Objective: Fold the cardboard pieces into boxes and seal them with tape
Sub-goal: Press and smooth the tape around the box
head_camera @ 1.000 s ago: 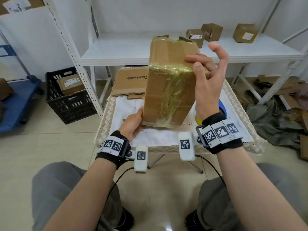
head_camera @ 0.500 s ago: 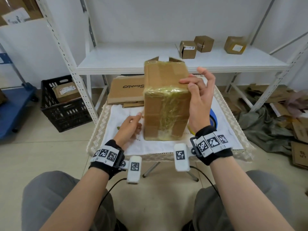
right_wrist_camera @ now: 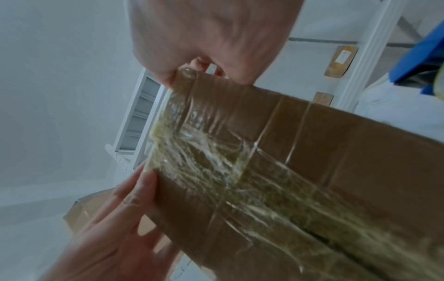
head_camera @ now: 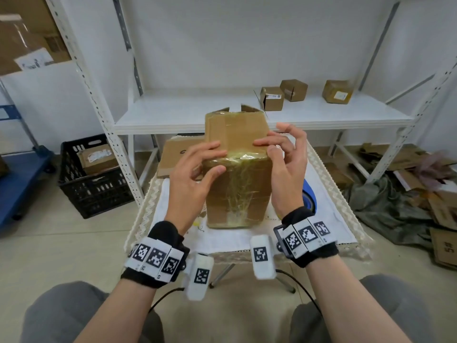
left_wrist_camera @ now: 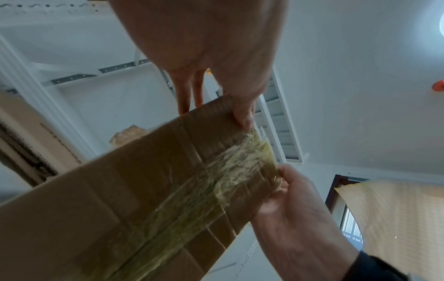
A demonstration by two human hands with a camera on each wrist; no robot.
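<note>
A brown cardboard box (head_camera: 237,184) stands upright on the small cloth-covered table (head_camera: 235,238), with yellowish clear tape (head_camera: 241,194) running down its near face and over its top edge. My left hand (head_camera: 217,157) grips the top near edge at the left, fingers on top and thumb on the near face. My right hand (head_camera: 265,147) pinches the top right corner with thumb and forefinger, the other fingers spread. The wrist views show the box (left_wrist_camera: 144,199) (right_wrist_camera: 312,171) close up with wrinkled tape. The box's far flaps stick up, partly hidden.
A blue tape roll (head_camera: 309,194) lies on the table behind my right hand. Flat cardboard (head_camera: 173,157) leans behind the box. A white shelf (head_camera: 197,112) holds small boxes (head_camera: 272,97). A black crate (head_camera: 94,184) stands at left, cardboard scraps (head_camera: 440,206) at right.
The box came down from a raised tilt to stand on the table. My left hand moved from the box's bottom corner up to its top edge. My right hand stayed at the top right.
</note>
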